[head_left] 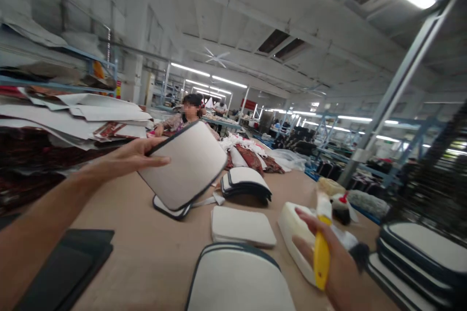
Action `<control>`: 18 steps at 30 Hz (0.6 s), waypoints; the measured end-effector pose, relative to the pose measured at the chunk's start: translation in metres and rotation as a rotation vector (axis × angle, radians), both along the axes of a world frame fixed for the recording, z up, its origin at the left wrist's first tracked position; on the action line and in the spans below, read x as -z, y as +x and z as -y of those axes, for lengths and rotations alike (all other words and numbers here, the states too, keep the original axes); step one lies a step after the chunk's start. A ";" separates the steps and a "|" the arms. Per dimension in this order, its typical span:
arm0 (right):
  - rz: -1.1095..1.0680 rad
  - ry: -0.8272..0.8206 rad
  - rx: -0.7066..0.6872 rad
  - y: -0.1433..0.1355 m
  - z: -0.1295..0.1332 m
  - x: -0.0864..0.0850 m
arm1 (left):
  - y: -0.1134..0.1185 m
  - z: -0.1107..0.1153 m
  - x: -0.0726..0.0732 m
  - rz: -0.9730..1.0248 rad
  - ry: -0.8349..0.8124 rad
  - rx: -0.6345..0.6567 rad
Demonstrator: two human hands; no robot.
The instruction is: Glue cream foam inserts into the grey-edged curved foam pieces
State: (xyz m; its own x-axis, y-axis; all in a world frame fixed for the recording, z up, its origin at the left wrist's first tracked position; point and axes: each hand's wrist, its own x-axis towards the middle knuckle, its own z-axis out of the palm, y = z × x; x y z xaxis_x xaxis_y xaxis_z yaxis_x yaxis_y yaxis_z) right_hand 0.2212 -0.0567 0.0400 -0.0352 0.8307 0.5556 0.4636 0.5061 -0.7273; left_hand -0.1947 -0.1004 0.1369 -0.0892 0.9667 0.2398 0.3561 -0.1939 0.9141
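My left hand [146, 155] grips a cream panel with dark edging [186, 165] by its left edge, thumb on the pale face, raised and tilted above the table. Another dark-edged panel [173, 209] lies partly hidden below it. In my right hand [332, 257] is a brush with a yellow handle [321, 257], its pale upper end pointing up and blurred. Beside that hand stands a cream plastic container [295, 238]. Between the hands lie a stack of plain cream pieces [242, 226], a curved stack of dark-edged panels [246, 182] and a larger dark-edged stack [241, 282] nearest me.
The brown table [146, 252] bears dark sheets [69, 267] at left and stacked dark-edged panels [423, 257] at right. White sheets [73, 112] are piled at left. Bundled patterned fabric [248, 155] lies further back. Another person [189, 112] is across the table. A metal post [397, 87] rises at right.
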 end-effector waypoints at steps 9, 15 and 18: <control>-0.354 -0.385 -0.271 0.016 0.033 -0.017 | 0.139 -0.005 0.010 -0.147 -0.305 0.954; -0.236 -0.324 -0.037 0.025 0.018 0.065 | 0.149 -0.046 0.109 -0.514 -0.209 0.631; -0.008 -0.206 0.082 0.023 0.005 0.094 | 0.152 -0.035 0.148 -0.569 -0.121 0.443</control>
